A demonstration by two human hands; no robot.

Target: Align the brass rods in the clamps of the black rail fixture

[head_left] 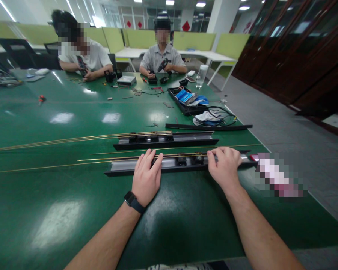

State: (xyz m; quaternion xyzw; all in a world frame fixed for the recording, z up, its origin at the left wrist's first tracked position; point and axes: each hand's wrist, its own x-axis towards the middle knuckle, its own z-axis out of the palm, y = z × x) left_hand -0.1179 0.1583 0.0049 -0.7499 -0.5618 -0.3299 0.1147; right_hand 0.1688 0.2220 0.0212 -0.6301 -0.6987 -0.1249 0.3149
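Observation:
A black channel rail (124,173) with a silvery inside lies across the green table in front of me. Black blocks (181,160) sit inside it, and thin brass rods (92,160) run along its top, sticking out to the left. My left hand (148,172), wearing a dark watch (134,201), rests over the rail with fingers stretched and thumb apart, beside a partly covered block. Farther right, my right hand (225,165) pinches at the right end of a brass rod above the rail; its fingertips partly hide that end.
Behind lies a second rail (169,144) with more brass rods. Beyond it are a black strip (208,127), gloves (208,117) and a black tray (176,98). Two people sit across the table (81,232); one holds a power drill (163,65). A pixelated pinkish object (278,174) lies right.

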